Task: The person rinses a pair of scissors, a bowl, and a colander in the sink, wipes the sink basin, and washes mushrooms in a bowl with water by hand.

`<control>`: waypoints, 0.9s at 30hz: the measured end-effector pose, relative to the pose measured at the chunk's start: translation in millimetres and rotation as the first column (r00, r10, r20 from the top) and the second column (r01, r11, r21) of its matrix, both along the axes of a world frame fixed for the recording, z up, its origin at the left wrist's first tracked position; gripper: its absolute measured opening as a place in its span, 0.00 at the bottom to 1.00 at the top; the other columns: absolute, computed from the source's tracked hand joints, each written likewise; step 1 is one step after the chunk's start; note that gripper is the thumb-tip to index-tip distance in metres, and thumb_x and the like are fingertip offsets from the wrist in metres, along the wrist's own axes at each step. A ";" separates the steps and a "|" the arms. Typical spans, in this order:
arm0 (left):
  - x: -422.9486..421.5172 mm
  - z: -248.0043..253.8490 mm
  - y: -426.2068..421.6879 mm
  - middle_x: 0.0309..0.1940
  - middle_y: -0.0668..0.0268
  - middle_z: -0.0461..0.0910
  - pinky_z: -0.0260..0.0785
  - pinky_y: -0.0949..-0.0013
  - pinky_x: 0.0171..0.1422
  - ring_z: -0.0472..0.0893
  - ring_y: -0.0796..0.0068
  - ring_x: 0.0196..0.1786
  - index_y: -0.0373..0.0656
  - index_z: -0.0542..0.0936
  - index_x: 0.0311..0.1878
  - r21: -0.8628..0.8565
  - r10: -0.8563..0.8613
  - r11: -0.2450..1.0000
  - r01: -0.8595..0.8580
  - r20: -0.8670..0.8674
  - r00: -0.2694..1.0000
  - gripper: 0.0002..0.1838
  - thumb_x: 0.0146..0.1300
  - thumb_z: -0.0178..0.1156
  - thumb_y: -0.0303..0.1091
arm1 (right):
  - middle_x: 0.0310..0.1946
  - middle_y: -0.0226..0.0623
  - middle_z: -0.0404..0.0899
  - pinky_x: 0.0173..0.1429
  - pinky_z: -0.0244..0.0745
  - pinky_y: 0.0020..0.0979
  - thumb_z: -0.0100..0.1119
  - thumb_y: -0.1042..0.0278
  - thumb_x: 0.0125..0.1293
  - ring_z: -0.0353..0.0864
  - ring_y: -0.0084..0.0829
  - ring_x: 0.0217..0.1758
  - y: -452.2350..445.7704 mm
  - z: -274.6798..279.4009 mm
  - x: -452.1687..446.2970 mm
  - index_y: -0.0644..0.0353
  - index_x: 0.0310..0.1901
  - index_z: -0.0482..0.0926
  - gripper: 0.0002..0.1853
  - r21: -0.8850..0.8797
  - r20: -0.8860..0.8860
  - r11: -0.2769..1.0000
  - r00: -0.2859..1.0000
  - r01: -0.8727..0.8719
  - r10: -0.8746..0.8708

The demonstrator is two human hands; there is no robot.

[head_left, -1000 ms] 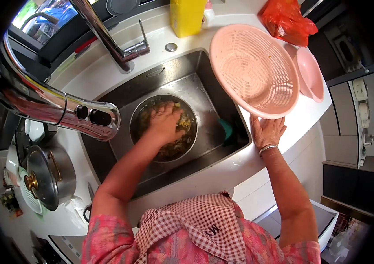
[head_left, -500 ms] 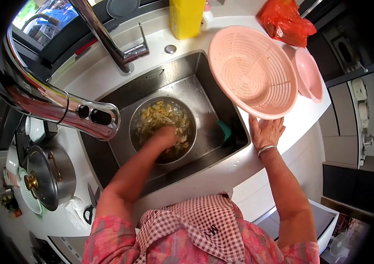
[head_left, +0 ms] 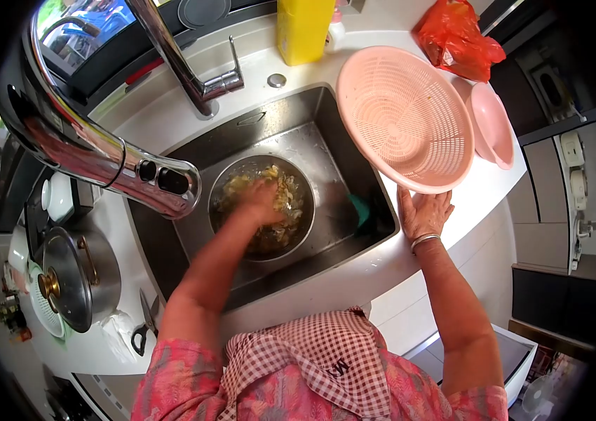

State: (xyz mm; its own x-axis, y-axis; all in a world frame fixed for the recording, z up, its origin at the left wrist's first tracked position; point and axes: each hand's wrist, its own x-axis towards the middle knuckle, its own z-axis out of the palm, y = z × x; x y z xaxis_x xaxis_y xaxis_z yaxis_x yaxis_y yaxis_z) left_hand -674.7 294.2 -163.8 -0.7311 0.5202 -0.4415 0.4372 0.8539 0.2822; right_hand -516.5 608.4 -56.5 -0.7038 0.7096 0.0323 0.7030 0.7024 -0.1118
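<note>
My left hand (head_left: 259, 202) reaches into a round metal bowl (head_left: 310, 228) in the sink. Its fingers look spread, with their tips partly hidden in the water among many small yellowish-brown pieces (head_left: 285, 193) whose kind I cannot make out. No piece is visibly gripped. Flat on the counter beside the sink's right edge lies my right hand (head_left: 425, 214), fingers apart and holding nothing. Its fingertips are at the lower rim of a pink plastic colander (head_left: 410, 119), which stands on the counter and overhangs the sink a little.
The sink (head_left: 326, 151) has a green item (head_left: 360, 212) at its right wall. A chrome faucet (head_left: 165, 186) hangs over the left side. Scissors (head_left: 146, 323) and a lidded pot (head_left: 80, 281) stand left; a pink basin (head_left: 491, 126), red bag (head_left: 458, 41) and yellow container (head_left: 305, 31) are behind.
My left hand has shifted slightly up in the bowl, its fingers showing more, and the pieces have been stirred. My right hand stays in place. The view has shifted slightly.
</note>
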 end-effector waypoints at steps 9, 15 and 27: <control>15.7 -2.6 5.8 0.59 0.44 0.80 0.69 0.55 0.70 0.82 0.49 0.60 0.38 0.81 0.60 0.058 0.072 0.994 -0.095 0.312 0.947 0.25 0.64 0.64 0.44 | 0.78 0.52 0.50 0.82 0.36 0.63 0.46 0.20 0.65 0.42 0.52 0.84 2.5 -5.3 1.0 0.60 0.75 0.62 0.52 0.033 0.002 0.999 1.000 -0.002 0.002; 19.1 37.6 3.8 0.68 0.49 0.74 0.54 0.43 0.78 0.70 0.49 0.72 0.47 0.81 0.62 0.028 -0.149 0.989 0.148 0.021 0.989 0.32 0.63 0.63 0.60 | 0.80 0.55 0.45 0.83 0.30 0.63 0.51 0.25 0.62 0.35 0.58 0.85 -3.7 11.0 -4.0 0.62 0.78 0.54 0.55 -0.090 0.040 0.996 0.999 0.022 -0.019; -3.0 -17.7 -45.0 0.67 0.45 0.74 0.68 0.61 0.73 0.74 0.49 0.70 0.37 0.67 0.73 0.012 0.102 0.994 -0.112 0.325 0.940 0.49 0.52 0.74 0.55 | 0.80 0.54 0.46 0.83 0.31 0.64 0.51 0.24 0.62 0.36 0.57 0.85 -0.3 5.4 -1.0 0.61 0.78 0.54 0.55 -0.073 0.028 0.997 1.000 0.009 -0.007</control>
State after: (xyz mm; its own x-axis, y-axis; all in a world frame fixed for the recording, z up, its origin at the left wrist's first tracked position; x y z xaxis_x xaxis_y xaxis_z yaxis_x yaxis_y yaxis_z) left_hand -677.8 249.2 -181.5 -0.6036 0.4632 -0.6489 0.2245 0.8797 0.4192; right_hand -517.5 608.1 -51.1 -0.6980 0.7150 -0.0391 0.7121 0.6874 -0.1425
